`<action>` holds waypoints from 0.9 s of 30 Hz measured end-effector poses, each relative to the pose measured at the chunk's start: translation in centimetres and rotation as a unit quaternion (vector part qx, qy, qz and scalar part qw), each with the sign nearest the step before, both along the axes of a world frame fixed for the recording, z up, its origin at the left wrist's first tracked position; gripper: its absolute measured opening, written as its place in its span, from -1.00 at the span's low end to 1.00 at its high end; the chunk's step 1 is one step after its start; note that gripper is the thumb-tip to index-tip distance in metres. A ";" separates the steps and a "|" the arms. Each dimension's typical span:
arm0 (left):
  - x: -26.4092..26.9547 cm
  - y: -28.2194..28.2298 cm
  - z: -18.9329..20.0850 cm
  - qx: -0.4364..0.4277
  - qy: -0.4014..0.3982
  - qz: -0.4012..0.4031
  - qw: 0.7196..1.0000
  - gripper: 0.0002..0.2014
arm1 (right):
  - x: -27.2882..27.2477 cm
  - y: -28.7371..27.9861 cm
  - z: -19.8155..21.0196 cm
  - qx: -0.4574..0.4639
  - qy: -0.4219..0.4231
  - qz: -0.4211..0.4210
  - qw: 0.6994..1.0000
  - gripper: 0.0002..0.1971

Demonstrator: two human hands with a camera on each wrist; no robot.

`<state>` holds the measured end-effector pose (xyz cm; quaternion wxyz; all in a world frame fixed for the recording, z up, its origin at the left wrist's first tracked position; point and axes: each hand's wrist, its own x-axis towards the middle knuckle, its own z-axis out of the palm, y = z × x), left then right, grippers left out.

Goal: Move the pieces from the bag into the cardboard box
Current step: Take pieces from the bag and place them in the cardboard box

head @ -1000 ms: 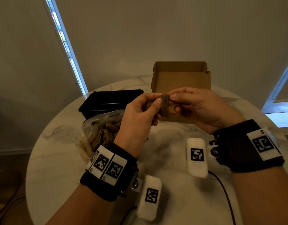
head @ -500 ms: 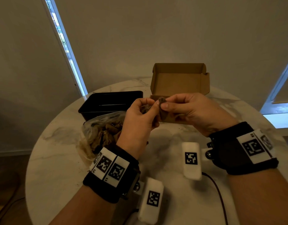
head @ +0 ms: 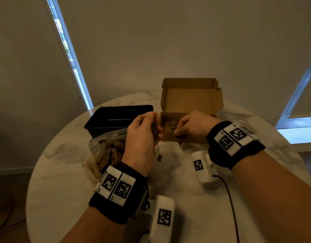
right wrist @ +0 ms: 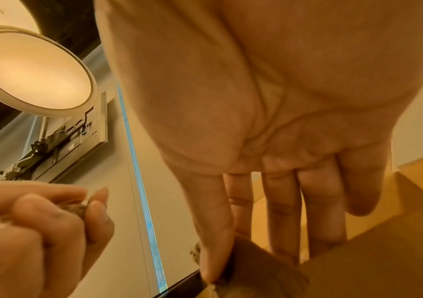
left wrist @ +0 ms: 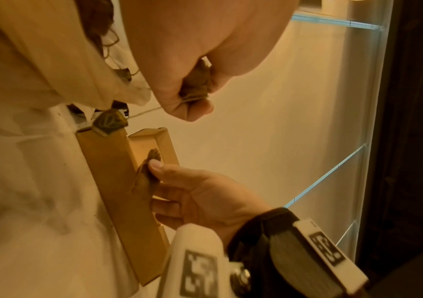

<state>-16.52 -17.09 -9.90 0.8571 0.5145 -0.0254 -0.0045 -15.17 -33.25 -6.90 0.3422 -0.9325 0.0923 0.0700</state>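
Fingers of left hand [head: 142, 135] curled round a brown piece [head: 154, 130], gripping it above the table just left of the cardboard box [head: 191, 102]. Thin string [head: 158, 148] hanging from that piece, small dark tag [head: 159, 157] at its end, clear of the table top. Same grip in the left wrist view: piece wedged between thumb and curled fingers, string trailing out under the fist.

Right hand [head: 191, 125] at the near wall of the box, thumb and forefinger pinching a second brown piece [head: 174, 128] across the rim of that wall. Thumb on the outside, remaining fingers [right wrist: 281, 201] held straight and reaching down inside the box. Hands apart, not touching.

Black wristbands [head: 235, 142] with white square-code markers on both wrists, a white coded module [head: 200, 165] slung beneath each. Dark cable [head: 230, 199] running from the right module toward the near edge of the table.

Box open toward the far edge of the round marble table [head: 63, 172], lid flap standing upright behind it. Contents of the box too dim to make out.

Clear plastic bag [head: 105, 151] with more brown pieces lying left of centre, partly under the left wrist. Black tray [head: 116, 116] behind the bag and just beside the left wall of the box.
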 end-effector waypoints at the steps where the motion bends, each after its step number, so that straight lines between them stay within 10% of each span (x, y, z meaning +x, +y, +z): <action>1: 0.0 0.0 0.0 0.002 0.000 0.001 1.000 -0.79 | -0.4 -0.4 0.0 -0.008 0.002 0.002 1.000 -0.87; 12: -0.4 0.1 0.3 0.013 -0.011 0.010 1.000 -0.76 | 0.5 -0.2 1.7 0.123 -0.037 -0.047 0.991 -0.86; 27: -0.2 0.0 0.0 0.033 -0.018 -0.008 0.999 -0.75 | 7.8 2.0 -1.8 0.002 0.068 -0.054 0.996 -0.73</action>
